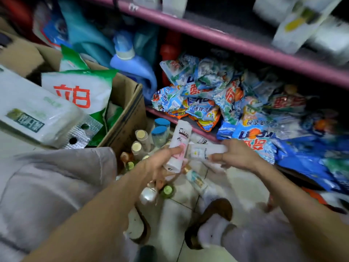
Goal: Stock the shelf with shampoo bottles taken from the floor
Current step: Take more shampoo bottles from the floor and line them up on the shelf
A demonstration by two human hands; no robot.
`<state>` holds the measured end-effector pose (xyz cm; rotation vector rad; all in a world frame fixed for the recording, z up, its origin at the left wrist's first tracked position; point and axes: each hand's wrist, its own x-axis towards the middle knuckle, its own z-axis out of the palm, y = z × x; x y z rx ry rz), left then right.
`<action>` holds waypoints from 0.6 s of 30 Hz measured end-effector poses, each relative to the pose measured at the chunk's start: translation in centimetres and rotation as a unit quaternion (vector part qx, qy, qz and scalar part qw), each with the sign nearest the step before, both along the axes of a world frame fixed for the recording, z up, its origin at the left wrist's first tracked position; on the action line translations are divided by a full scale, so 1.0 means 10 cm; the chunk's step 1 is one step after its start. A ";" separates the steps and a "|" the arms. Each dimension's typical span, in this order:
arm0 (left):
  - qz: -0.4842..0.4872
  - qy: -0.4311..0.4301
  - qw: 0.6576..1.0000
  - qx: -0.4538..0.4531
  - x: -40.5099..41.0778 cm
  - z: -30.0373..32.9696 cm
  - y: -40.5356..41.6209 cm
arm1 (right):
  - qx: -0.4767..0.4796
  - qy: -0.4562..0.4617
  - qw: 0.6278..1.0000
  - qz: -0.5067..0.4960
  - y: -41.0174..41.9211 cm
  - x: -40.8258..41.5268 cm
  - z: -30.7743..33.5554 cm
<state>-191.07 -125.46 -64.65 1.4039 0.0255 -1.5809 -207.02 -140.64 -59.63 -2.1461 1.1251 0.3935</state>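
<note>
Head view: our left hand [160,163] holds a white-and-pink plastic shampoo bottle [179,146] beside our right hand [236,155], which pinches a white plastic shampoo bottle [204,151].

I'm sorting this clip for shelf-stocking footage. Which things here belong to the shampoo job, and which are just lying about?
Belongs to the job:
- white CLEAR shampoo bottle with pink label, gripped by the left hand
- white shampoo bottle lying sideways, held by the right hand
- loose bottles on the tiled floor
- pink-edged shelf

Just lying about:
- detergent sachets
- cardboard box
- blue jug
</note>
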 end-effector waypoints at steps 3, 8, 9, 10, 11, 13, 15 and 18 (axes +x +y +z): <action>-0.033 -0.045 0.996 -0.066 -0.08 0.31 0.04 | -0.096 -0.045 0.994 0.023 0.09 -0.04 0.51; -0.031 -0.087 0.977 -0.193 -0.21 0.85 -0.16 | -0.118 -0.218 0.965 -0.089 0.06 -0.20 1.13; -0.035 -0.103 0.970 -0.215 -0.23 0.96 -0.21 | -0.100 -0.272 0.949 -0.125 0.04 -0.23 1.23; -0.042 -0.121 0.963 -0.236 -0.26 1.07 -0.26 | -0.096 -0.319 0.930 -0.156 0.03 -0.26 1.32; -0.047 -0.141 0.955 -0.255 -0.29 1.19 -0.32 | -0.097 -0.366 0.907 -0.184 0.02 -0.29 1.40; -0.050 -0.184 0.940 -0.283 -0.34 1.43 -0.45 | -0.112 -0.451 0.856 -0.228 0.00 -0.32 1.50; -0.042 -0.228 0.925 -0.302 -0.36 1.68 -0.61 | -0.131 -0.520 0.804 -0.257 0.00 -0.31 1.57; -0.016 -0.316 0.894 -0.318 -0.32 2.02 -0.87 | -0.149 -0.586 0.734 -0.309 0.00 -0.26 1.62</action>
